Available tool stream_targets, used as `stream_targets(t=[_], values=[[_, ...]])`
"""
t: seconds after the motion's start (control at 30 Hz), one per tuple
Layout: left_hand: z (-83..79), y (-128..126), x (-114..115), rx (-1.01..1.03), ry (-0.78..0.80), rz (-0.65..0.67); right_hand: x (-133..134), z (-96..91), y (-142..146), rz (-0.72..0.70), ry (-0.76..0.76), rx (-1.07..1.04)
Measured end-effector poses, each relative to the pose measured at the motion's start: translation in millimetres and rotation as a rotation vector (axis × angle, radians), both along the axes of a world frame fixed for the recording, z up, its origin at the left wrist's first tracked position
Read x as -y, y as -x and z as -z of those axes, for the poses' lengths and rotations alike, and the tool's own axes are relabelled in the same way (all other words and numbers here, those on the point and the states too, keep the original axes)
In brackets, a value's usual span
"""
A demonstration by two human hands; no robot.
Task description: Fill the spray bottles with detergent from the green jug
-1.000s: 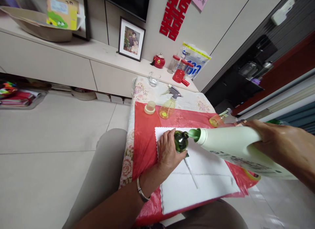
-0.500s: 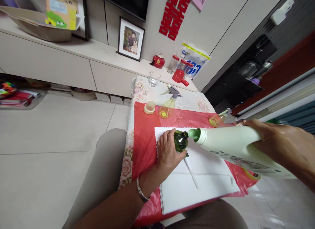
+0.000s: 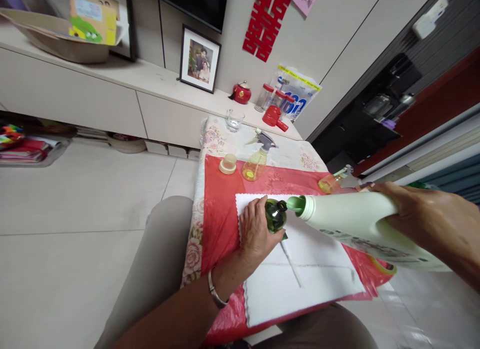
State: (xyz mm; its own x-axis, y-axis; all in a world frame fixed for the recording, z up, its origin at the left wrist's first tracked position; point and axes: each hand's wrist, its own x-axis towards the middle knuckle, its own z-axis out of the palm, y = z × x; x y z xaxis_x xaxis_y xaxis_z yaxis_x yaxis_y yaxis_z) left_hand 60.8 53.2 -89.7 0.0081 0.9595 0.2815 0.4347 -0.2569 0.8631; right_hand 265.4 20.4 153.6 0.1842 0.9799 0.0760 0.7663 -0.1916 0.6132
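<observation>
smooth pale-green jug, rounded translucent dark bottle

Has pale floor tiles, glinting at lower right; a low TV cabinet against off-white wall panels; a black television; dark ribbed panelling at right.

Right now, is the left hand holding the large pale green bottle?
No, the right hand holds the large pale green bottle, while the left hand grips the small dark green bottle.
</observation>
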Motion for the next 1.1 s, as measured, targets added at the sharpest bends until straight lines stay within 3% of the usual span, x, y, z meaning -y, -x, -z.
stream_targets(t=[0.87, 1.1], values=[[1.0, -0.9, -0.2, 0.003, -0.009, 0.004, 0.3, -2.0, 3.0, 0.053, 0.027, 0.015], [2.2, -1.4, 0.1, 0.010, -0.016, -0.010, -1.6, 1.5, -2.6, -0.001, 0.006, 0.048]])
